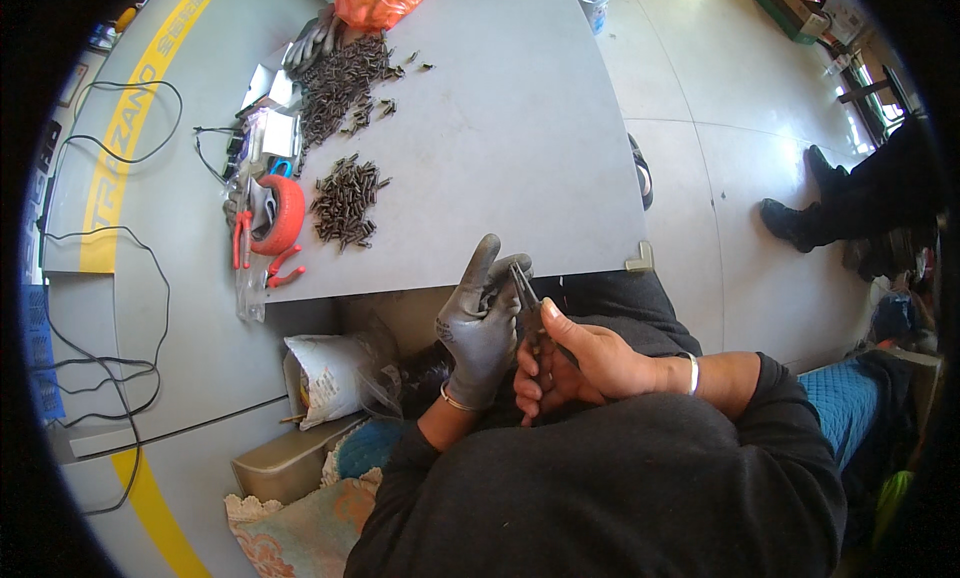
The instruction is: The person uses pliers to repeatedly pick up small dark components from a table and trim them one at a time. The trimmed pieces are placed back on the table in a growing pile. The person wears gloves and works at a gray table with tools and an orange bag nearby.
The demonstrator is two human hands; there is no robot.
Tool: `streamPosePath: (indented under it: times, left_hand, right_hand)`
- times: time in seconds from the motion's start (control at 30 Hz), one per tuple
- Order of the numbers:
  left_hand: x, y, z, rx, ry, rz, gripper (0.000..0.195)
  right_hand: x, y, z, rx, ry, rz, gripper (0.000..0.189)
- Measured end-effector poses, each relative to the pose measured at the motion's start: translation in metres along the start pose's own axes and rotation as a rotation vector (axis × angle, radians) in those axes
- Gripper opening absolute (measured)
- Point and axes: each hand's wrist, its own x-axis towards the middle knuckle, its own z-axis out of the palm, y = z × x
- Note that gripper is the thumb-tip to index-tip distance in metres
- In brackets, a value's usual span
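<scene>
My left hand point(480, 326), in a grey coated work glove, is raised just past the table's near edge. Its index finger points up while the other fingers curl inward; whether something small sits between them is hidden. Bare, my right hand point(592, 356) grips a pair of needle-nose pliers point(529, 296). The slim jaws reach the gloved fingertips, and the handles are mostly covered by my palm. On the table beyond lie a smaller pile of dark cylindrical metal parts point(345, 203) and a larger pile of similar parts point(341, 86).
Left of the piles are a red tape roll point(289, 214), red-handled pliers point(241, 236) and small boxes point(274, 82). An orange plastic bag point(382, 0) and grey gloves point(315, 41) are farther back. A black cable point(112, 360) trails at left. Another person's shoes point(791, 221) show at right.
</scene>
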Motion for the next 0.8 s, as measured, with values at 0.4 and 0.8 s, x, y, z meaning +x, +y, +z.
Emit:
streamPosePath:
  times: [0.4, 0.8]
  left_hand:
    - [0.004, 0.006, -0.003, 0.232, 0.020, -0.002, 0.050]
    - [0.055, -0.030, -0.011, -0.140, 0.128, -0.245, 0.037]
  right_hand:
    - [-0.002, -0.009, 0.009, -0.124, 0.141, 0.057, 0.069]
    - [0.001, -0.017, -0.018, 0.180, 0.074, 0.029, 0.058]
